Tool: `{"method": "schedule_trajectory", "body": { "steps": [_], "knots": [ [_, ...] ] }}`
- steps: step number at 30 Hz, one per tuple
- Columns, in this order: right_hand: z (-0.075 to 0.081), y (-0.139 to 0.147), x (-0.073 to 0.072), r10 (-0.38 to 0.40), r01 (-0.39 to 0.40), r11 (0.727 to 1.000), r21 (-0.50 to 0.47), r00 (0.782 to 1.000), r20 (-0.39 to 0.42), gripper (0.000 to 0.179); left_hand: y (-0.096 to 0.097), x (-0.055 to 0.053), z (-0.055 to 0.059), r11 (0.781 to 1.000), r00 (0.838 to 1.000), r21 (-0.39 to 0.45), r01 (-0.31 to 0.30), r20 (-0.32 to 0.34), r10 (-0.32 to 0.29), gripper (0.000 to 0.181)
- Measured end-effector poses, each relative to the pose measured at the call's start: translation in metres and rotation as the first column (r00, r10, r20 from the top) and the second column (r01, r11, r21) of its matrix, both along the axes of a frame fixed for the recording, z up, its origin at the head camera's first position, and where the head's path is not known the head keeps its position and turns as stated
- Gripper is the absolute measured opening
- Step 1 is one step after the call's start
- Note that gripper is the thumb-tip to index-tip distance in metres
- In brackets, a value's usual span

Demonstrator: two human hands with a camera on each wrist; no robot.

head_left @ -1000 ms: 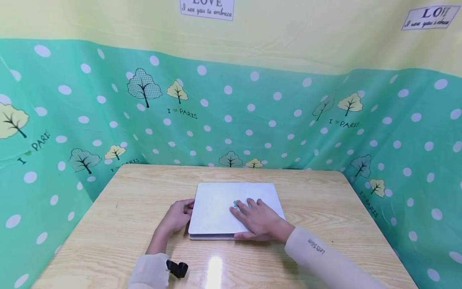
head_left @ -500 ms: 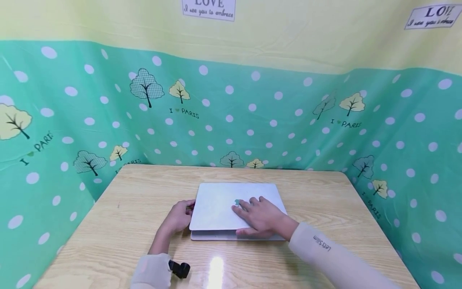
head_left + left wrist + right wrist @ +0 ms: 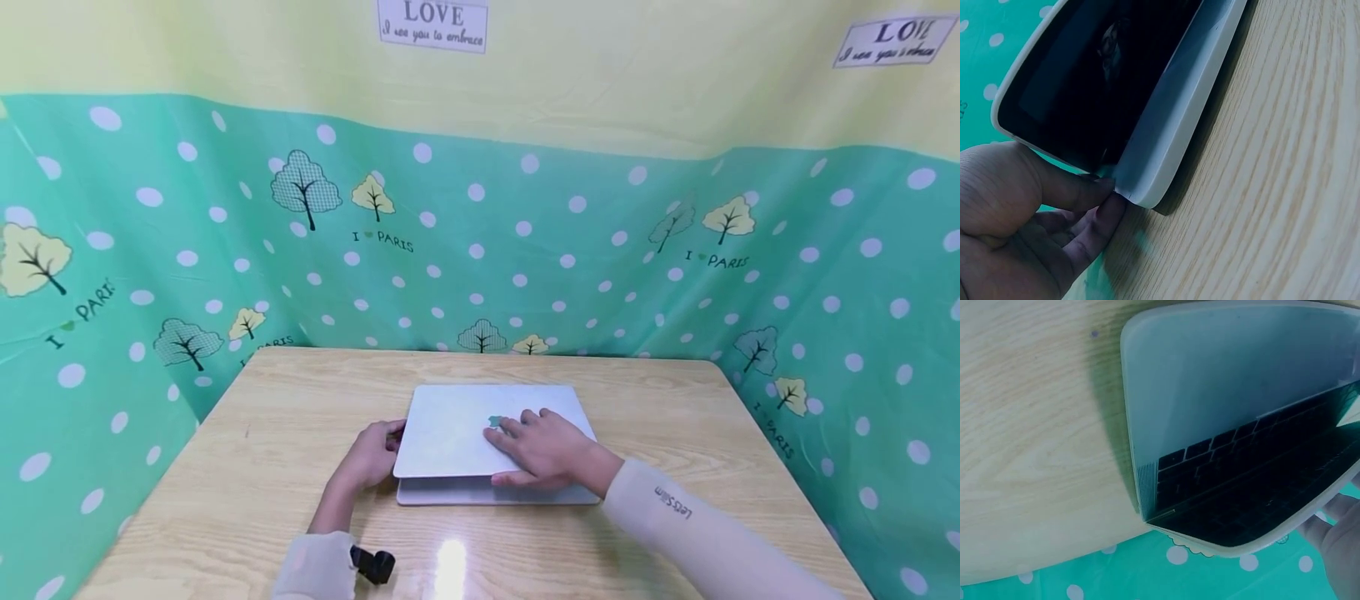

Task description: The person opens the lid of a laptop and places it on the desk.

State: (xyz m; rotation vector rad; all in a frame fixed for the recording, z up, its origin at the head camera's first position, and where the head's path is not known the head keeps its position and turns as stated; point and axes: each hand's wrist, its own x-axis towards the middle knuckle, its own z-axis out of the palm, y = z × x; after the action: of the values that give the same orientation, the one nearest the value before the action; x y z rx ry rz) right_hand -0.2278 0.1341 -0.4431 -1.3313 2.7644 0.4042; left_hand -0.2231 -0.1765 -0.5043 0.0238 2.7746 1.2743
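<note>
A flat laptop (image 3: 442, 433) is set near the middle of the wooden table (image 3: 660, 417), with its front edge turned to the near side. It can be guessed to be stiff and thin, with some weight in it — not too much for two hands. Its outside looks smooth, so it may be a bit slippery. The screen (image 3: 1097, 81) is likely the part that breaks most easily, and it is best not poked or pressed hard. The lid (image 3: 457, 400) seems best held by its front edge, near the middle, so that it is not bent or twisted. The base (image 3: 1163, 125) seems best kept down by a side edge.

By the left hand (image 3: 369, 454), the left side of the base is pinched — the thumb and a finger are closed on its edge. By the right hand (image 3: 543, 450), the top of the lid is touched, with the fingers spread out, and the thumb is laid by the front edge. Whether the thumb is hooked under that edge cannot be told.

The lid is pale and plain, with rounded corners and a small blue-green mark (image 3: 496, 422). It is tipped up a little, so a gap is seen between it and the base. Inside, rows of black keys (image 3: 1224, 439) and the dark, shiny screen are shown. A spotted green cloth (image 3: 570, 283) is hung behind the table.
</note>
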Motion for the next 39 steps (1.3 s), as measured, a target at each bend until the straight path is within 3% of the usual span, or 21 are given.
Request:
{"method": "schedule_trajectory", "body": {
  "steps": [13,22,29,39],
  "knots": [
    [0.014,0.001,-0.006,0.002,-0.001,1.0,-0.015,1.0,0.006,0.086,0.0,0.003,0.002,0.998,1.0,0.06,0.011,0.014,-0.012,0.057],
    [0.026,0.003,-0.014,0.02,-0.021,0.999,-0.043,0.999,-0.031,0.081,0.0,0.003,0.001,0.998,1.0,0.052,0.03,0.0,-0.03,0.057],
    [0.036,0.002,-0.019,0.017,-0.019,0.999,-0.031,0.998,-0.06,0.079,-0.003,0.001,-0.002,0.996,0.998,0.078,0.047,-0.034,-0.044,0.047],
    [0.044,0.001,-0.026,0.001,-0.002,0.999,-0.032,1.0,-0.018,0.072,-0.004,0.004,-0.001,0.996,0.996,0.071,0.056,-0.069,-0.051,0.022]
  ]
}}
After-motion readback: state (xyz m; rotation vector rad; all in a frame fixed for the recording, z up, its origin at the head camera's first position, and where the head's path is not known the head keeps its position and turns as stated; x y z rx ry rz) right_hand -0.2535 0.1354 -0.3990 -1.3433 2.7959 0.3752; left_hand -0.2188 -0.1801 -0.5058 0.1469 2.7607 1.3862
